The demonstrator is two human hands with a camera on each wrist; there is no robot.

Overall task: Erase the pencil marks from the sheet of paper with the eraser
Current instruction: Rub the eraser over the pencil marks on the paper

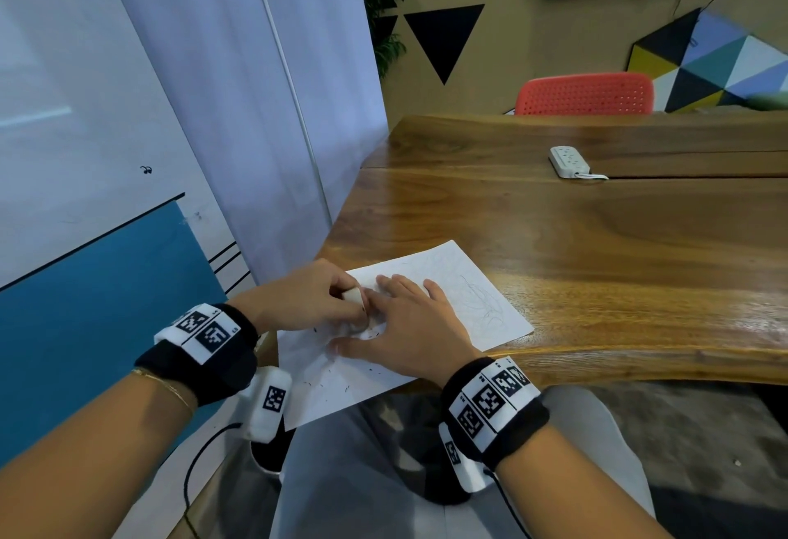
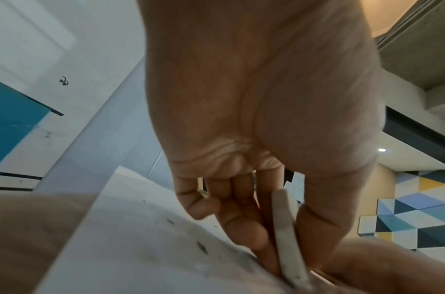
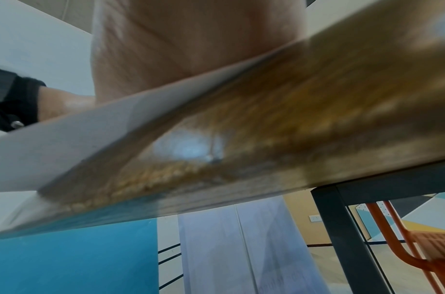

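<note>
A white sheet of paper (image 1: 469,295) with faint pencil scribbles lies at the near corner of the wooden table (image 1: 597,240), its near end hanging over the edge. My left hand (image 1: 315,299) pinches a pale eraser (image 1: 356,308) and holds its tip against the paper. In the left wrist view the eraser (image 2: 287,238) stands edge-on between thumb and fingers on the paper (image 2: 140,248). My right hand (image 1: 409,325) lies flat on the sheet, fingers spread, beside the eraser. Dark eraser crumbs (image 1: 341,385) dot the near part of the sheet.
A white power strip (image 1: 569,161) lies further back on the table. A red chair (image 1: 584,92) stands behind the far edge. A white and blue wall panel (image 1: 106,197) runs close along the left. My legs are under the table edge (image 3: 266,149).
</note>
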